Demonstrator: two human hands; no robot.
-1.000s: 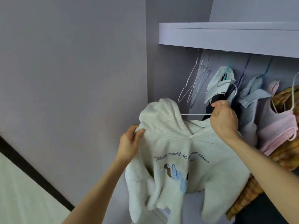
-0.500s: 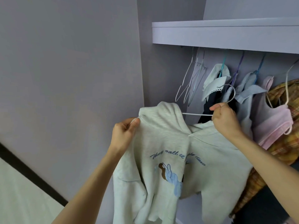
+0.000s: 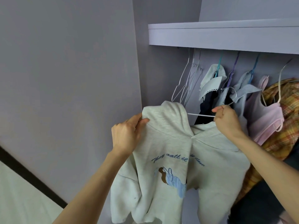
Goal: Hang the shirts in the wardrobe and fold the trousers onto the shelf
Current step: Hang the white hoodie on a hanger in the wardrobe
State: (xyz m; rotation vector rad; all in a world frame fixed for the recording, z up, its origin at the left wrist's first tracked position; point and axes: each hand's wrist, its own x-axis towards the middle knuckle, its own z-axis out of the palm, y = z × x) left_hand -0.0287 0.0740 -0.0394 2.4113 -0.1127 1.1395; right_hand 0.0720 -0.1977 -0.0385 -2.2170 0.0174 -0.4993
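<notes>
left forearm (image 3: 90, 180): bare, no sleeve | right forearm (image 3: 267, 160): bare

Since a second ago the left hand (image 3: 127, 135) has moved from the hoodie's (image 3: 169, 151) side up onto its left shoulder, pinching the cloth there and pulling it outward. The hoodie, then bunched and drooping, now hangs spread wider, its lettering flatter. The right hand (image 3: 226, 120) has eased a little down from the hanger's (image 3: 200, 115) hook, whose loop now shows clear above the fist.
</notes>
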